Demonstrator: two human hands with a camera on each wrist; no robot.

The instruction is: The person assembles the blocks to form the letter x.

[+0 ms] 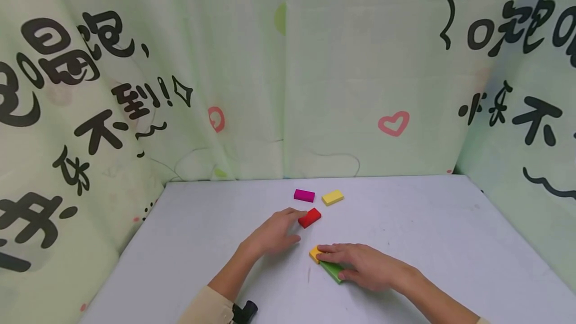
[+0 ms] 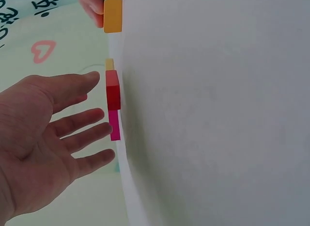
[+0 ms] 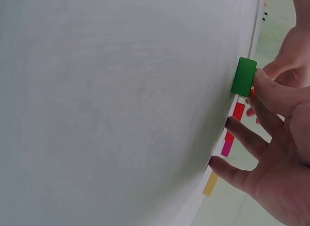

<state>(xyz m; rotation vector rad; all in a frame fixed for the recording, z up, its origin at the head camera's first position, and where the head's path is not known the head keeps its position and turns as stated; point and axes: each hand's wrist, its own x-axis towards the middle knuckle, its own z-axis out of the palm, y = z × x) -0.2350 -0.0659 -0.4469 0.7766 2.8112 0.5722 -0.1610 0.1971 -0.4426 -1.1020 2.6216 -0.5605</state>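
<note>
My left hand (image 1: 275, 233) reaches over the table with fingers spread and straight, the fingertips right at a red block (image 1: 309, 218). In the left wrist view its palm and thumb stand beside that red block (image 2: 113, 90). Nearer to me, my right hand (image 1: 364, 264) holds a green block (image 1: 332, 270), its thumb at one end. An orange block (image 1: 315, 255) lies end to end with the green one, under the right fingertips. The right wrist view shows the green block (image 3: 244, 76) between thumb and index finger, while the other fingers reach down to the tabletop.
Behind the red block lie a magenta block (image 1: 304, 195) and a yellow block (image 1: 332, 197), a little apart. The white table (image 1: 432, 224) ends at a pale green printed curtain (image 1: 333, 74), which also closes off both sides.
</note>
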